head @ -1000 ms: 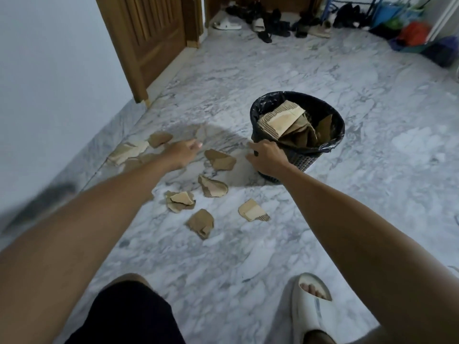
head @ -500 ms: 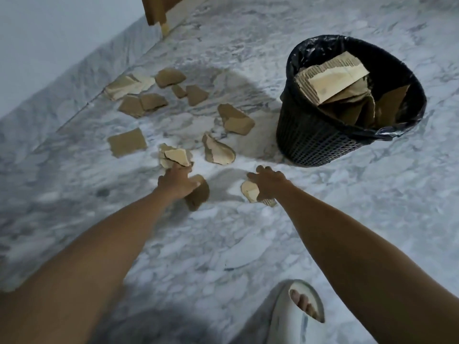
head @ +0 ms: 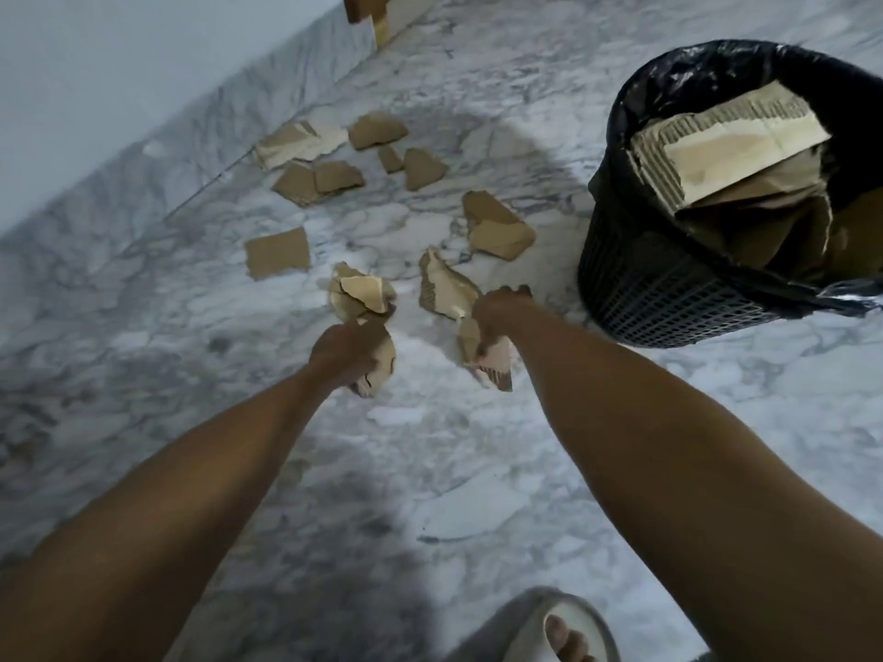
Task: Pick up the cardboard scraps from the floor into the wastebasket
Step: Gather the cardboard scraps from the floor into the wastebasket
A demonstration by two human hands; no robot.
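Head view, nearest first: a pale slipper [head: 535,628] with toes showing sits at the bottom edge on the marble floor [head: 478,470], well short of the wastebasket [head: 669,298]. Both bare forearms reach forward from there. The left hand [head: 341,351] is curled with its grip pinching a crumpled cardboard scrap [head: 380,363], on the side of the other hand away from the wastebasket. The right hand [head: 497,317] is closed too, its grip clamped on a torn scrap with corrugated edge [head: 492,365], nearer the wastebasket but clear of its wall. Whether either held piece is off the floor cannot be told.

Just beyond the left hand lies a layered pale scrap [head: 360,293], and just beyond the right hand a folded corrugated scrap [head: 444,291], both short of the wastebasket's foot. A larger brown scrap [head: 497,226] lies farther on, near the wastebasket's left wall. A flat rectangular scrap [head: 277,253] lies well to the left of the wastebasket. Farther still, a cluster of scraps [head: 334,155] lies along the marble skirting [head: 167,150], well away from the wastebasket.

The wastebasket, black mesh with a black liner [head: 693,74], stands tilted in view at the right and holds large cardboard pieces [head: 726,150]. Beyond it, at the top, the foot of a wooden door frame [head: 363,7] shows.
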